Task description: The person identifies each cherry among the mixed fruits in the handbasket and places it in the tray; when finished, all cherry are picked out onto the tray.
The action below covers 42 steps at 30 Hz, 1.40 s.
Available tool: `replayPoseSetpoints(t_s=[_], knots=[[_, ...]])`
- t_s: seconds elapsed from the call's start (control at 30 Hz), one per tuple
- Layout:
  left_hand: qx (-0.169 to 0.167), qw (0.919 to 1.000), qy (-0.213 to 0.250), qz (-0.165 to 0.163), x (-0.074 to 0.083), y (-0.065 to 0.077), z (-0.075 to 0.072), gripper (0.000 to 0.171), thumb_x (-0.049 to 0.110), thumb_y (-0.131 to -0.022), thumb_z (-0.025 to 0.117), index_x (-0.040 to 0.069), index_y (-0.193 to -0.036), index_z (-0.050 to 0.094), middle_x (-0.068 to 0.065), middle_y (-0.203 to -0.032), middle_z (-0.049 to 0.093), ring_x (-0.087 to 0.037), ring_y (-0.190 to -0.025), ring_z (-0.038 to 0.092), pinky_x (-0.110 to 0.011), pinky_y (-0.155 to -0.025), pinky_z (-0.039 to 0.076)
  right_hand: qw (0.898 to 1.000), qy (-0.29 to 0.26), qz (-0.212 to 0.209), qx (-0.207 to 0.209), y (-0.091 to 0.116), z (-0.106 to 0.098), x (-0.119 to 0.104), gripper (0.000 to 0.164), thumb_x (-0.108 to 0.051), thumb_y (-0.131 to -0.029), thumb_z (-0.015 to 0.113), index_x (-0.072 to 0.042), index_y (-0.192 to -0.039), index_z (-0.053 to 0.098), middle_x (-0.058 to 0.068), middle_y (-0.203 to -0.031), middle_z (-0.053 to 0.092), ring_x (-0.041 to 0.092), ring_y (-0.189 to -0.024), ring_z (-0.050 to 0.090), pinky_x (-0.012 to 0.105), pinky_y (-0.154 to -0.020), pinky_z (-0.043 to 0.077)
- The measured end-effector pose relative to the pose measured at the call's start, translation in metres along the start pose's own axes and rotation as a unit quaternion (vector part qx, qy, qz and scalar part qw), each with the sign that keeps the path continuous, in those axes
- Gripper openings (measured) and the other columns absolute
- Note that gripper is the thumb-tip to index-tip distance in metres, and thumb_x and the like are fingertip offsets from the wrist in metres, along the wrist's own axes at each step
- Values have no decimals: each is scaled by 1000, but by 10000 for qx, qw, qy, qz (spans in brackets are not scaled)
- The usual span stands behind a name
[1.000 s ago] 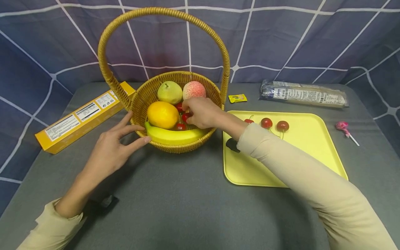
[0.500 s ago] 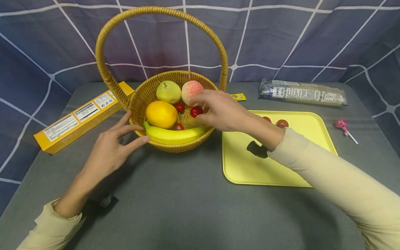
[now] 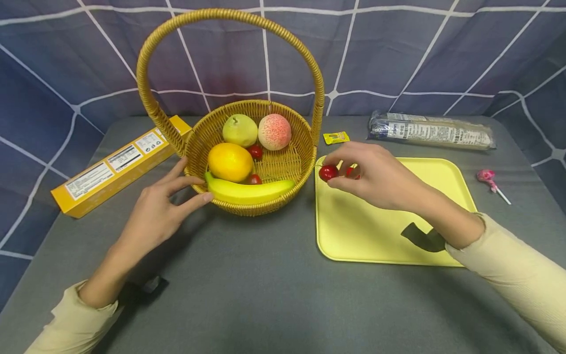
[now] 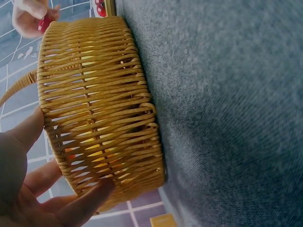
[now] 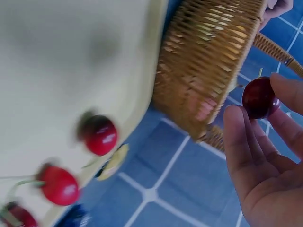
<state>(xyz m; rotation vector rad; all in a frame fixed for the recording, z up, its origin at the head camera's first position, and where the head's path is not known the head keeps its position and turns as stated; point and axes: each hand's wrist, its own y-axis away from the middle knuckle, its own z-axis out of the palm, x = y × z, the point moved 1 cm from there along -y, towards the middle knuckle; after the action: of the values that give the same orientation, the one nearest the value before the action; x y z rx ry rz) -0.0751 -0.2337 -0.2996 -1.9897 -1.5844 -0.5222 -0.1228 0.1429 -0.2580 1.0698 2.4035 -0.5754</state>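
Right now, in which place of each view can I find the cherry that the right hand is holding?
Head: just right of centre, where the right hand pinches the cherry.
Left wrist: the cherry is small, near the top left corner.
Right wrist: the cherry is right of centre, a little above mid-height.
Shared landmark: the wicker basket, visible in all three.

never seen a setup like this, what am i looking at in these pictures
There is no machine here, just someone working bare-handed. The widest picture comes from a camera on the head, looking down; the other two come from cameras on the wrists. The left hand touches the wicker basket, which holds fruit. The right hand pinches a red cherry near the yellow tray, where more cherries lie. Around them are an orange box, small yellow packet, wrapped package and pink lollipop.
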Motion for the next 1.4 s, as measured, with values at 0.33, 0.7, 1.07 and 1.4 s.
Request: replayPoseSetpoints(t_s=[0.33,0.7,1.07,1.4], knots=[[-9,10000,-21,-22,0,1,0,37,37,-88,76,12,-115,72,-9,-158,30,-48,-133,39,-69,-102,32,9977,289,589,-151,42,4,37,27,-6,-84,78,-9,-110,72,-3,-101,69,10,-78,59,29,-62,47],[-56,10000,-12,-37,0,1,0,38,38,-89,75,12,-116,72,-9,-158,29,-47,-134,38,-69,-102,33,9908,520,1129,-532,48,11,59,29,-4,-85,75,-4,-114,71,2,-104,69,16,-83,62,37,-70,49],[-118,9999,-23,-32,1,2,-1,40,39,-89,74,11,-118,71,-9,-158,29,-47,-134,38,-69,-102,32,9897,633,1167,-543,46,15,63,27,-5,-84,77,-4,-110,72,2,-99,68,18,-81,60,37,-72,47],[-114,9999,-48,-43,0,1,-1,40,39,-89,74,11,-118,71,-10,-158,28,-48,-133,38,-69,-102,32,9905,594,1145,-486,45,15,61,28,-5,-86,75,-3,-114,70,5,-102,69,19,-85,61,39,-73,48]])
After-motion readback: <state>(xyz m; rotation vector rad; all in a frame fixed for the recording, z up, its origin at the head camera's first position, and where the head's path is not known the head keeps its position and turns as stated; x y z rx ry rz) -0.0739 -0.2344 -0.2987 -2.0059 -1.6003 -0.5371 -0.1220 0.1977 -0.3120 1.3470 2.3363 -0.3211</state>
